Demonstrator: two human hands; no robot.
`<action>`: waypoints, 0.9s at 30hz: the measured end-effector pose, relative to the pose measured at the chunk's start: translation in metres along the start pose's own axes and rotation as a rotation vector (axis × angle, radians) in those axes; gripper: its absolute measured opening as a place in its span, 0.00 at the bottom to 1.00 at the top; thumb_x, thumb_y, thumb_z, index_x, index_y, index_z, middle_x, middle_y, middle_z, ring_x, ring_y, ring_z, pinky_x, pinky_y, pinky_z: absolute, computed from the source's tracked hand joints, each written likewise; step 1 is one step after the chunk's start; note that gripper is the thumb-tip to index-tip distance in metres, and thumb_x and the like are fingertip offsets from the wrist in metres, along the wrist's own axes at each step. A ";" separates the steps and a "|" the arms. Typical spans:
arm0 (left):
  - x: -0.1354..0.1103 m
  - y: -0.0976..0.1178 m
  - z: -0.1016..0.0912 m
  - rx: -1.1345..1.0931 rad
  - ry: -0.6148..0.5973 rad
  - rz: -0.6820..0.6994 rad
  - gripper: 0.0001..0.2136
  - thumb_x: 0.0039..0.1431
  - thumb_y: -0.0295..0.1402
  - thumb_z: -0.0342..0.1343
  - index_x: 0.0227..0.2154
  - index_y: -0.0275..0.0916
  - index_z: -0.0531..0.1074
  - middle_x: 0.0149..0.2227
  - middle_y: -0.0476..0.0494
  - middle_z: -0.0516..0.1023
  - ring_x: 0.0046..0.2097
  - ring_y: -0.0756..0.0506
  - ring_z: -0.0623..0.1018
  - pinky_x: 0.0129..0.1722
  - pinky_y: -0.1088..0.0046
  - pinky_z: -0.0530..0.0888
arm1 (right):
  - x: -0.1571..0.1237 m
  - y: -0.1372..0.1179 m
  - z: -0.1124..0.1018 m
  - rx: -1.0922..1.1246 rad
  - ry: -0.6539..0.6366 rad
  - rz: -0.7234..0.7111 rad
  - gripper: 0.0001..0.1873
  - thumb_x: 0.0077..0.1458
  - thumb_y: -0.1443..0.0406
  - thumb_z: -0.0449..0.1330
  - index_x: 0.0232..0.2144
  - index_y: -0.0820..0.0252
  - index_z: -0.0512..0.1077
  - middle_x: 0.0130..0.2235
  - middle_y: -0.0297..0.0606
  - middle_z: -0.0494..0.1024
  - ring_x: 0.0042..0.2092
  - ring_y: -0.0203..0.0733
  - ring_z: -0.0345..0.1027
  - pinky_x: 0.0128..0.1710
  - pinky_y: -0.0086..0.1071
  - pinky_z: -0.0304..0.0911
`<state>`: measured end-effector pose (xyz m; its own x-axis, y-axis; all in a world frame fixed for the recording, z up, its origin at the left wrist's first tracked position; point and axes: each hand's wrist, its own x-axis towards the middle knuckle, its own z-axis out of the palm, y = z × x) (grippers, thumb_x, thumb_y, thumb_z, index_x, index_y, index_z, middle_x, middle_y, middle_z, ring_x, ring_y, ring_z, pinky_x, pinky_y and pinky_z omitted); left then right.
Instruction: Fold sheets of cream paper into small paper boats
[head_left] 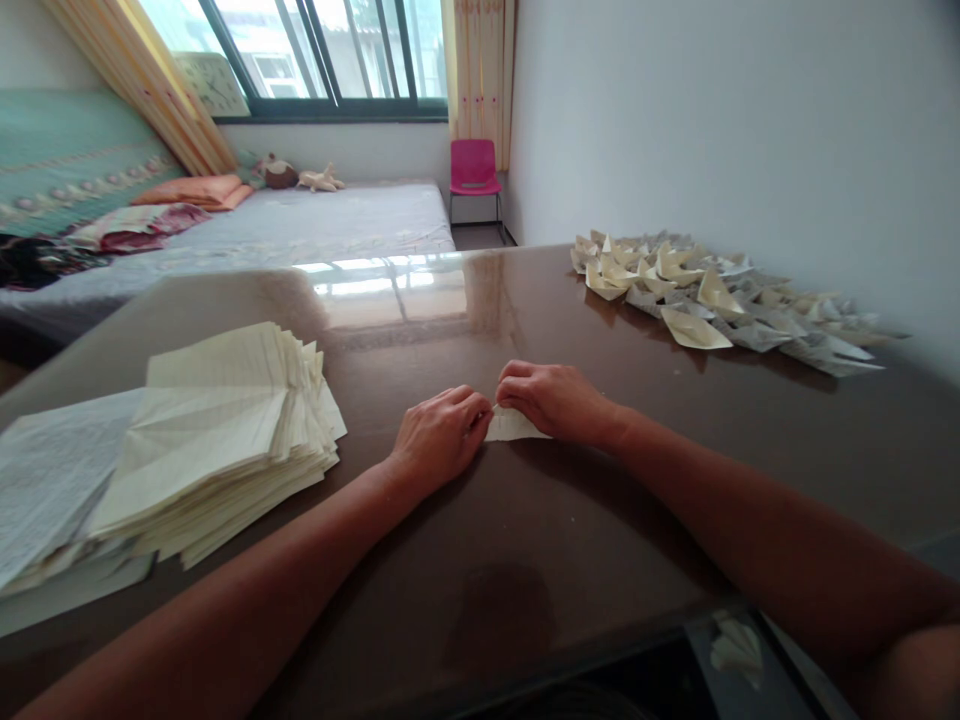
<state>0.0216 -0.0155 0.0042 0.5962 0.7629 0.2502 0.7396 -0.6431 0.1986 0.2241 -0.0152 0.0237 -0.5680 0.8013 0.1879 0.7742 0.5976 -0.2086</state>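
Observation:
A small folded piece of cream paper [517, 426] lies on the brown table between my hands, partly covered by them. My left hand [444, 432] pinches its left end, fingertips pressed together. Over the upper part of the paper, my right hand [551, 398] has its fingers curled and closed on the edge. The two hands nearly meet at the fingertips. How the paper is folded underneath the fingers is hidden.
On the left is a thick stack of cream sheets [217, 420] beside printed grey-white sheets [60, 470]. Many folded paper boats [694, 328] crowd the table's right side near the wall. Beyond the table [420, 580] stand a bed [360, 215] and a pink chair [474, 168].

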 end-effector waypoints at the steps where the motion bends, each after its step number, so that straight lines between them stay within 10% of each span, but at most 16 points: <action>1: 0.000 0.000 0.000 -0.011 0.001 -0.004 0.11 0.64 0.38 0.45 0.34 0.43 0.71 0.34 0.48 0.75 0.34 0.49 0.73 0.31 0.74 0.64 | 0.000 0.001 0.001 0.015 0.000 0.005 0.12 0.63 0.64 0.50 0.37 0.54 0.74 0.43 0.35 0.74 0.37 0.36 0.70 0.34 0.28 0.54; 27: 0.002 -0.005 0.004 -0.032 0.009 -0.068 0.09 0.61 0.36 0.47 0.29 0.41 0.69 0.30 0.50 0.74 0.29 0.50 0.72 0.28 0.73 0.61 | 0.002 0.000 0.014 0.194 0.118 -0.152 0.13 0.60 0.62 0.55 0.47 0.57 0.70 0.43 0.41 0.70 0.41 0.39 0.69 0.43 0.31 0.64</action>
<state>0.0203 -0.0100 -0.0003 0.5420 0.8044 0.2432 0.7680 -0.5916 0.2453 0.2189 -0.0134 0.0104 -0.6281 0.7004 0.3391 0.6084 0.7136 -0.3472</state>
